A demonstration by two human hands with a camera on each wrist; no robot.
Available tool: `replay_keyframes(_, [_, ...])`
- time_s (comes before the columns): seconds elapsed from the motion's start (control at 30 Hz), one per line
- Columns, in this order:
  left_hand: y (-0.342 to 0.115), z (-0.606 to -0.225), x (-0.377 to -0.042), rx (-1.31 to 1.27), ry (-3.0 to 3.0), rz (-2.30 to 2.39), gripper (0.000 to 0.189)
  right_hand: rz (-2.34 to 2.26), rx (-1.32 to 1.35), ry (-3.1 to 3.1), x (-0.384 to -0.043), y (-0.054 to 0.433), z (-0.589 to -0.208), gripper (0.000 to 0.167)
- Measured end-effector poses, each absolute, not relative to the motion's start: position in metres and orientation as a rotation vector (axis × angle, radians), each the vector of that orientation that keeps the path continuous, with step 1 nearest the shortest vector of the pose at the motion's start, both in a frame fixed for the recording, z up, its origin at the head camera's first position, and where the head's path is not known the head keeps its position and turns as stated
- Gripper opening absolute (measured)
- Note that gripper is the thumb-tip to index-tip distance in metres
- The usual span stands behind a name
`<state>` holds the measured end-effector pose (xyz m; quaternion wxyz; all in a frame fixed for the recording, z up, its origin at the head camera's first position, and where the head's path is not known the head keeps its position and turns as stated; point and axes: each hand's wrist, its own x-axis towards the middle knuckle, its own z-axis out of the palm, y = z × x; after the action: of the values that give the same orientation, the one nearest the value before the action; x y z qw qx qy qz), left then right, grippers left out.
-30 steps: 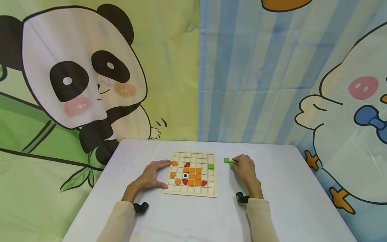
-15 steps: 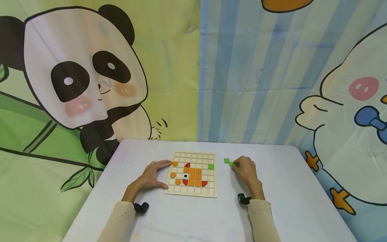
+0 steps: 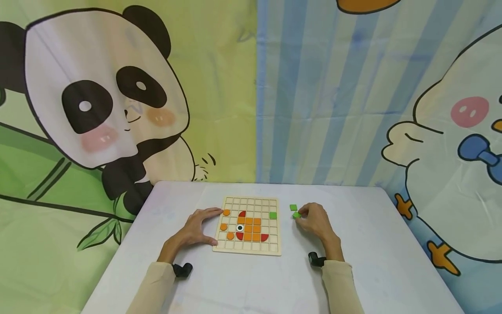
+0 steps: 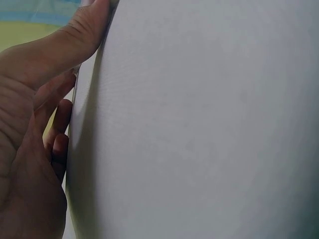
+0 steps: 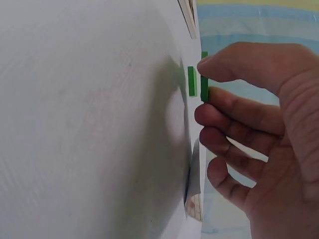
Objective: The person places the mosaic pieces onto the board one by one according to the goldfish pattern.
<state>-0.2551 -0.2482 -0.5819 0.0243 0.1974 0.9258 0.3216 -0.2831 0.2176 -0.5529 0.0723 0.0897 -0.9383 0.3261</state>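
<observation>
In the head view, my right hand [image 3: 315, 220] pinches a green square tile [image 3: 296, 215] between thumb and fingertips, right of the board. The right wrist view shows this tile [image 5: 205, 90] on edge, apart from the white surface, under the thumb. A second green tile [image 3: 293, 207] lies on the table just beyond it. My left hand [image 3: 195, 227] touches the left edge of the wooden grid board [image 3: 247, 250], fingers near the upper part and thumb by the lower corner. On the board are orange squares [image 3: 249, 229], red quarter-circles [image 3: 264, 237], an eye tile [image 3: 240, 228] and a green square [image 3: 273, 215].
Orange round tiles [image 3: 230, 236] lie along the board's left columns. The white table [image 3: 255, 283] ends at the back against a printed curtain [image 3: 306, 131] with cartoon animals. Black wrist cameras [image 3: 182, 270] are strapped to both wrists.
The green tile between my right fingers has shifted slightly left and toward me, away from the other green tile. My left hand and the board stay in place.
</observation>
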Motion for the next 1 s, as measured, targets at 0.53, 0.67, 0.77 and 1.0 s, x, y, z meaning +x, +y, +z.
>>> replay_keyframes(0.53, [-0.247,-0.582,-0.254,0.626,2.867,1.018,0.113,1.131,0.648,-2.701,-0.285,0.188,-0.555,0.019])
replay_keyframes(0.67, [-0.247,-0.582,-0.255,0.624,2.862,1.010,0.113,1.127,0.705,-2.709,-0.286,0.182,-0.555,0.019])
replay_keyframes(0.77, [-0.246,-0.582,-0.255,0.618,2.858,1.004,0.113,1.127,0.739,-2.701,-0.287,0.178,-0.556,0.019])
replay_keyframes(1.0, [-0.246,-0.580,-0.256,0.608,2.855,1.009,0.113,1.223,0.716,-2.707,-0.293,0.163,-0.558,0.019])
